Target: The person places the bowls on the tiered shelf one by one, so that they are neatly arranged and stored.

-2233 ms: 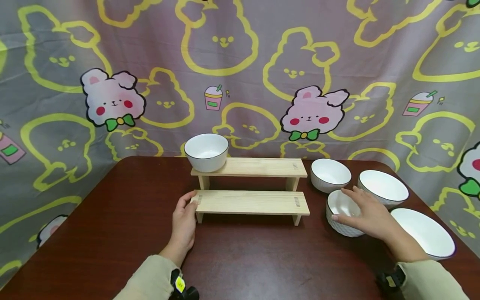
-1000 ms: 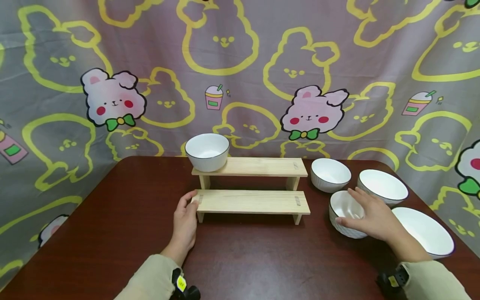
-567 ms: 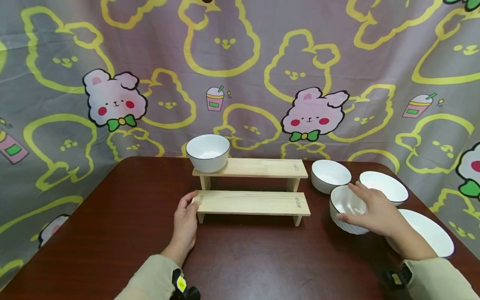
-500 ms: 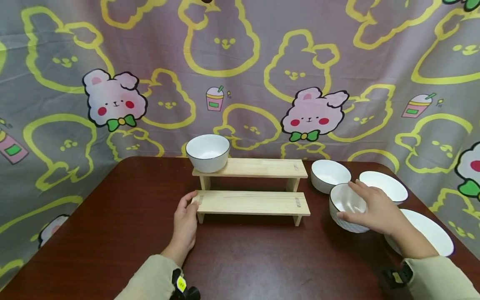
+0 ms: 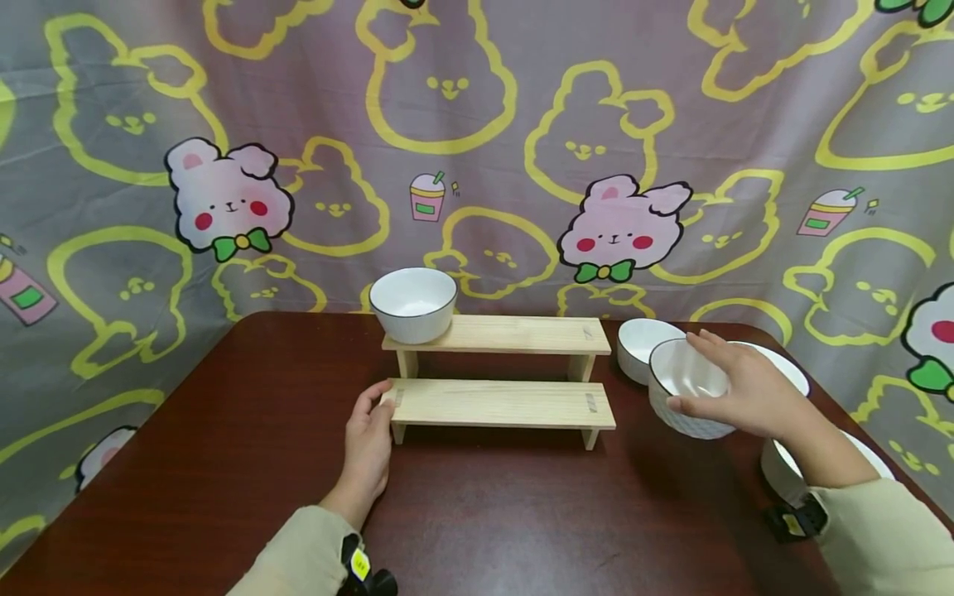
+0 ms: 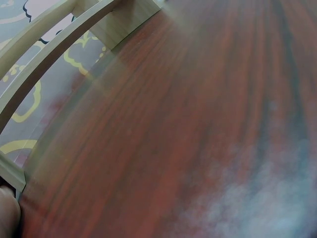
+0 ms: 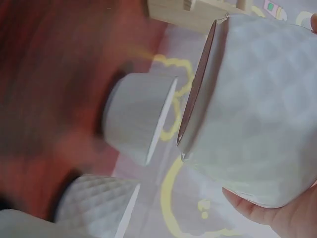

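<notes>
My right hand (image 5: 756, 397) grips a white bowl (image 5: 681, 420) with a dark rim, thumb on the near side and fingers around the far side. The bowl is off the table and tilted slightly; the right wrist view shows its diamond-patterned wall (image 7: 257, 109) up close. My left hand (image 5: 367, 451) holds the left end of a two-step wooden stand (image 5: 499, 403) at its lower board. Only a bit of that hand (image 6: 7, 213) enters the left wrist view. Another white bowl (image 5: 413, 319) sits on the left end of the upper board (image 5: 529, 333).
Right of the stand, a white bowl (image 5: 633, 356) stands at the back of the dark red table (image 5: 477, 513). A wider bowl (image 5: 782, 368) is partly behind my right hand. A large bowl (image 5: 782, 478) lies partly under my right forearm. A patterned curtain (image 5: 477, 174) hangs behind.
My right hand has closed on the diamond-patterned bowl and raised it from the table, so it now overlaps the back bowl. The left hand and the stand stay in place.
</notes>
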